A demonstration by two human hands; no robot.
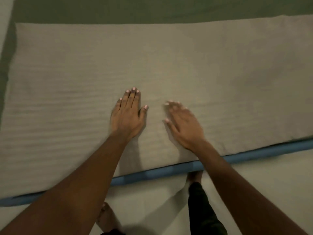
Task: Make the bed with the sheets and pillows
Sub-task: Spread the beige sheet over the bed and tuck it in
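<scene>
- A dark green bed sheet (101, 12) is showing at the far edge, with a pale beige ribbed sheet (220, 73) lying flat over it, down to the blue mattress border (152, 174).
- The left hand (127, 116) is resting palm down mid-sheet, arm stretched forward, fingers straight and pressed together, thumb out.
- The right hand (183, 123), blurred, is lying just beside it, palm down, fingers slightly spread; whether it is touching the sheet, I cannot tell.
</scene>
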